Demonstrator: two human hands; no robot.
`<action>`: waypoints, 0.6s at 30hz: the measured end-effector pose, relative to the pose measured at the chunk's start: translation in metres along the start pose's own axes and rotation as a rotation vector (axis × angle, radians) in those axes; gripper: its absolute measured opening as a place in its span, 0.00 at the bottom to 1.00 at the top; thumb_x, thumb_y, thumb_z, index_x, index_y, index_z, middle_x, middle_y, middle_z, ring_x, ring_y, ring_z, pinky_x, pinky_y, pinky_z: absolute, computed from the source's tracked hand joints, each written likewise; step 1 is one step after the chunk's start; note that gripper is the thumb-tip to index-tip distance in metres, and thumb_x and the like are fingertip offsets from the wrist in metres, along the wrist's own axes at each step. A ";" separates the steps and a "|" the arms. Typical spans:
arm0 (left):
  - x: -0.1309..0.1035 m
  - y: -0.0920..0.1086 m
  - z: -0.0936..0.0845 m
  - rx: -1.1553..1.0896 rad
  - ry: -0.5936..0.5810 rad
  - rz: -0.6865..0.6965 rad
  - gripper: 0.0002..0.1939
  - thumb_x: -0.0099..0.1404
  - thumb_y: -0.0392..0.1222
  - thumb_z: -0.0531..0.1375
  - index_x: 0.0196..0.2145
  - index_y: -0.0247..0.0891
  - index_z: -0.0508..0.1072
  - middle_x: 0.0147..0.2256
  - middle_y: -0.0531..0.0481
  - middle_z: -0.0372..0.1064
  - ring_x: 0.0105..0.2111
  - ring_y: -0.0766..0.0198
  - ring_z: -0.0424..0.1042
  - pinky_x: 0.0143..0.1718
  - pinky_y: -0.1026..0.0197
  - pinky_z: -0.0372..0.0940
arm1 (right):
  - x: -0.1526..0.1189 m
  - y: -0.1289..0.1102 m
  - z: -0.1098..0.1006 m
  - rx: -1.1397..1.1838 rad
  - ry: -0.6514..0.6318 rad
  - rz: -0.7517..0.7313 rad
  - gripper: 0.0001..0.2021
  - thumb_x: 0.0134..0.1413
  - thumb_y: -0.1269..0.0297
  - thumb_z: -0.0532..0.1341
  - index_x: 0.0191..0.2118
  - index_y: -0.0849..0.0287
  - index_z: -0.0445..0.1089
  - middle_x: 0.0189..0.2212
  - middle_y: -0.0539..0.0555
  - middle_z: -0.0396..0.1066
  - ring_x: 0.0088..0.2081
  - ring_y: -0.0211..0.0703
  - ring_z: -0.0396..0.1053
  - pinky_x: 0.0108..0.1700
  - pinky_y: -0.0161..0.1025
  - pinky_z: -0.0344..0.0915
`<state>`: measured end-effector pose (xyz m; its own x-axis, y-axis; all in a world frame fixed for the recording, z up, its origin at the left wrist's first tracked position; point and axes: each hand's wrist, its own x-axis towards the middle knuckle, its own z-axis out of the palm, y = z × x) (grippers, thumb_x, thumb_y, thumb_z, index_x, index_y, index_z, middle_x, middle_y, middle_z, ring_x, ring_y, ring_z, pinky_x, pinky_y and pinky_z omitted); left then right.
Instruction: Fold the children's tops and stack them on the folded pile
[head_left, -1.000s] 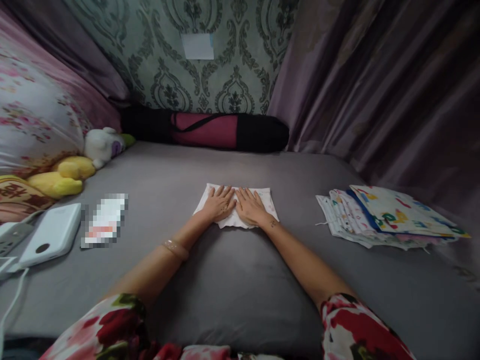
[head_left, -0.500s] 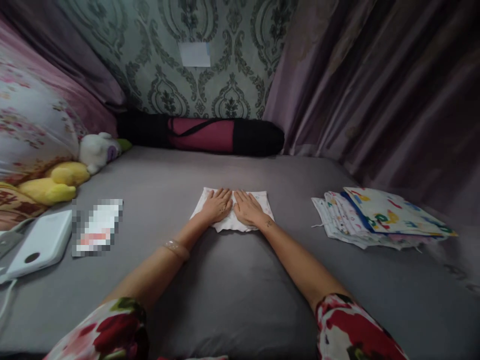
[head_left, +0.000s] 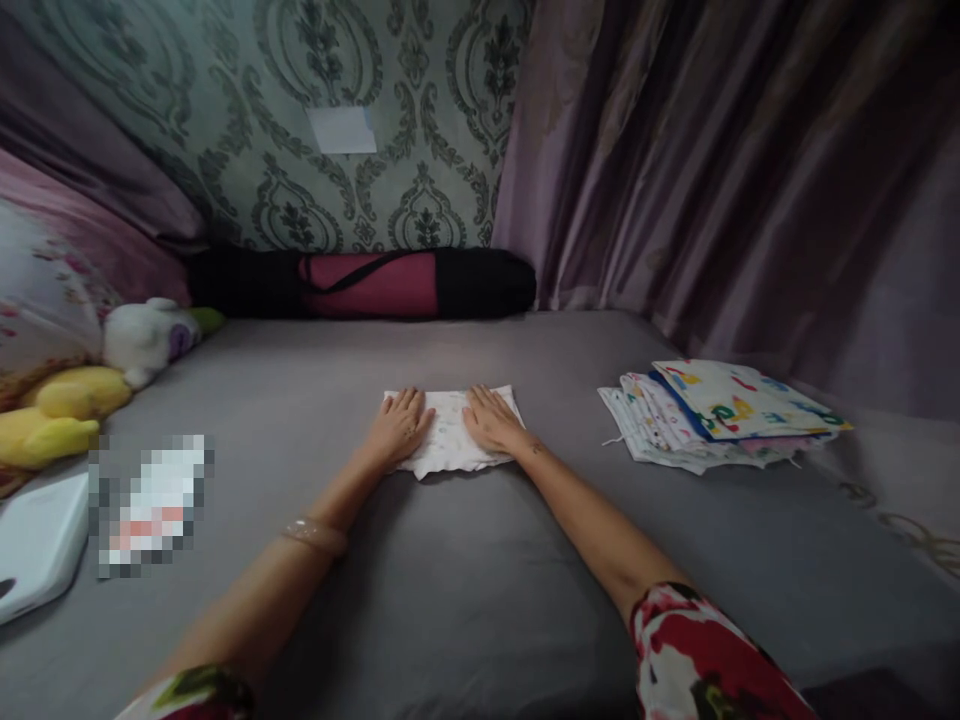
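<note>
A small white cloth (head_left: 444, 432) with a faint print lies folded flat on the grey bed sheet (head_left: 480, 580). On its left side rests my left hand (head_left: 401, 425), palm down with the fingers stretched out. My right hand (head_left: 491, 420) lies flat on the cloth's right side, fingers also extended. Between the two hands the middle of the cloth shows, and its near edge looks wavy. Neither hand grips anything. A bangle (head_left: 313, 536) circles my left forearm.
To the right sits a stack of folded printed cloths (head_left: 720, 415). On the left are a white power bank (head_left: 45, 540), a pixelated item (head_left: 154, 505), a yellow plush toy (head_left: 64, 410) and a white plush toy (head_left: 146, 335). A black and red long bag (head_left: 367, 285) lies against the wall.
My hands have slid apart over the cloth, the left one moving to its left edge. The whole view has turned slightly right.
</note>
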<state>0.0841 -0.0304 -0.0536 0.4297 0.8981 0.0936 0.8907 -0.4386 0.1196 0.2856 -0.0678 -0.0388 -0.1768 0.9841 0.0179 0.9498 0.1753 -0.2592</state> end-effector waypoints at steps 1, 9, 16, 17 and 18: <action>-0.001 -0.004 -0.001 -0.007 0.022 -0.003 0.31 0.72 0.51 0.40 0.63 0.26 0.58 0.64 0.33 0.52 0.65 0.47 0.50 0.64 0.43 0.44 | -0.001 0.003 -0.002 0.004 0.016 0.012 0.30 0.66 0.59 0.41 0.67 0.74 0.50 0.67 0.65 0.46 0.68 0.50 0.41 0.67 0.46 0.37; -0.009 -0.037 0.012 -0.188 0.041 -0.102 0.30 0.70 0.51 0.43 0.62 0.30 0.60 0.65 0.36 0.52 0.65 0.46 0.50 0.63 0.42 0.46 | -0.006 0.033 0.002 -0.050 0.010 0.095 0.32 0.66 0.57 0.40 0.66 0.78 0.48 0.68 0.67 0.45 0.68 0.53 0.40 0.67 0.45 0.38; -0.008 -0.046 0.014 -0.688 0.318 -0.183 0.24 0.68 0.50 0.48 0.54 0.34 0.70 0.56 0.38 0.67 0.57 0.53 0.66 0.60 0.50 0.57 | -0.004 0.005 -0.010 -0.088 0.022 0.073 0.30 0.67 0.56 0.39 0.67 0.72 0.50 0.68 0.66 0.45 0.69 0.55 0.39 0.67 0.56 0.32; -0.009 -0.047 0.014 -0.743 0.355 -0.197 0.24 0.67 0.50 0.49 0.53 0.34 0.71 0.54 0.39 0.69 0.54 0.53 0.68 0.58 0.52 0.59 | -0.002 -0.007 -0.009 -0.086 0.036 0.041 0.30 0.67 0.56 0.39 0.67 0.72 0.50 0.68 0.65 0.44 0.69 0.54 0.39 0.67 0.56 0.31; -0.009 -0.048 0.013 -0.791 0.383 -0.212 0.23 0.67 0.49 0.50 0.51 0.34 0.72 0.52 0.39 0.71 0.52 0.54 0.70 0.56 0.53 0.61 | -0.001 -0.020 -0.007 -0.076 0.039 -0.002 0.30 0.68 0.56 0.39 0.67 0.71 0.49 0.68 0.64 0.44 0.69 0.53 0.38 0.67 0.55 0.31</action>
